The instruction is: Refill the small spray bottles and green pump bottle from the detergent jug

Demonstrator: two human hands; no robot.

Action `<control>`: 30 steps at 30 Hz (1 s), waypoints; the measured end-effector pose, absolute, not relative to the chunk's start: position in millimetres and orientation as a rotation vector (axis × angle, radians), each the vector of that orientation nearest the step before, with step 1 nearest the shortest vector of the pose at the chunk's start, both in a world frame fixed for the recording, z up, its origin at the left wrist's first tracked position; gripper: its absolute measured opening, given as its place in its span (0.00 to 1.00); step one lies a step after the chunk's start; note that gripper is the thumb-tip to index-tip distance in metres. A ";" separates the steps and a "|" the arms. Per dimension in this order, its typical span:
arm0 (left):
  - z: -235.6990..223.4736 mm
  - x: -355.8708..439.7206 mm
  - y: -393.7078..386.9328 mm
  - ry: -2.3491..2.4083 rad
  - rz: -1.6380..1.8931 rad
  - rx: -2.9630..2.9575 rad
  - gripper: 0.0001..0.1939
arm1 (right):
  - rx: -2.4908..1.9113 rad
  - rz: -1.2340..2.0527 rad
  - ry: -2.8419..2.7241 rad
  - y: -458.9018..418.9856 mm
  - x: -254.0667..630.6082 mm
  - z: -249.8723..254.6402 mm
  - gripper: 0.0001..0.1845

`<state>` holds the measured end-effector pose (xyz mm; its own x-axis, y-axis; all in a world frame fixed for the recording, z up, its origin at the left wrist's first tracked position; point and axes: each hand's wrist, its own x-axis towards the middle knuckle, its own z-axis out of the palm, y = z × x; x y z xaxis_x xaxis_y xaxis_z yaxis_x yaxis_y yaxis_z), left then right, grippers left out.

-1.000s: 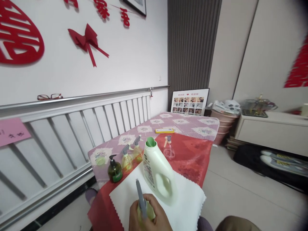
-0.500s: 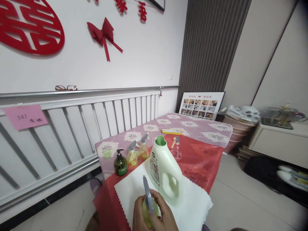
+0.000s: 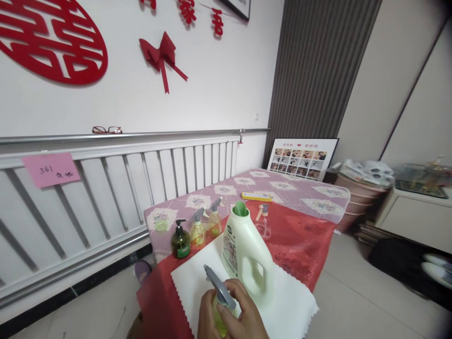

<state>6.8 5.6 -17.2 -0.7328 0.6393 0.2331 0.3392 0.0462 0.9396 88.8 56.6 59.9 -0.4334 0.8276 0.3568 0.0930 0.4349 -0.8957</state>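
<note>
Both my hands are at the bottom centre, closed round a small yellow-green spray bottle (image 3: 219, 316) with a grey trigger head (image 3: 218, 285). My left hand (image 3: 206, 319) cups the bottle body from the left. My right hand (image 3: 247, 313) wraps round the neck just under the head, whose nozzle points left. The bottle hangs over a white cloth (image 3: 289, 301) with a zigzag edge. Just beyond my hands, a large white detergent jug (image 3: 243, 249) with an open green spout stands on that cloth.
A red cloth (image 3: 300, 235) covers the near part of a low table with a purple patterned cover (image 3: 318, 197). A dark green pump bottle (image 3: 180, 241), two yellow spray bottles (image 3: 205, 227), a clear spray bottle (image 3: 263, 222) and a flat yellow item (image 3: 254, 196) stand there. A white slatted rail (image 3: 106, 188) runs along the left.
The grey trigger head has turned from pointing up and away to pointing left. The view has swung left, so the table and bottles sit further right in the picture.
</note>
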 end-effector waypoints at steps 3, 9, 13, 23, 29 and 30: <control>-27.7 5.0 9.8 2.077 1.715 1.032 0.27 | -0.767 1.104 -1.868 58.8 89.9 62.3 0.14; -42.1 2.8 14.1 2.133 1.688 1.032 0.31 | -0.686 1.212 -1.879 60.1 96.6 60.5 0.17; -43.9 -2.0 12.6 2.070 1.669 1.074 0.30 | -0.612 1.251 -1.927 62.2 101.6 59.8 0.19; -42.6 -18.4 9.8 1.835 1.529 1.181 0.39 | -0.615 1.460 -1.575 73.9 104.9 84.0 0.18; -46.9 -17.5 8.1 1.896 1.559 1.222 0.37 | -0.660 1.450 -0.996 95.6 129.9 126.1 0.23; -49.3 -17.5 8.1 1.900 1.577 1.221 0.37 | -0.649 1.408 -0.894 101.3 138.2 136.6 0.23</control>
<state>-17.5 8.1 -49.3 -0.5474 0.8051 0.2286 0.3728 -0.0100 0.9279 138.2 101.3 136.6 -0.0573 0.9885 0.1403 -0.5473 0.0864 -0.8324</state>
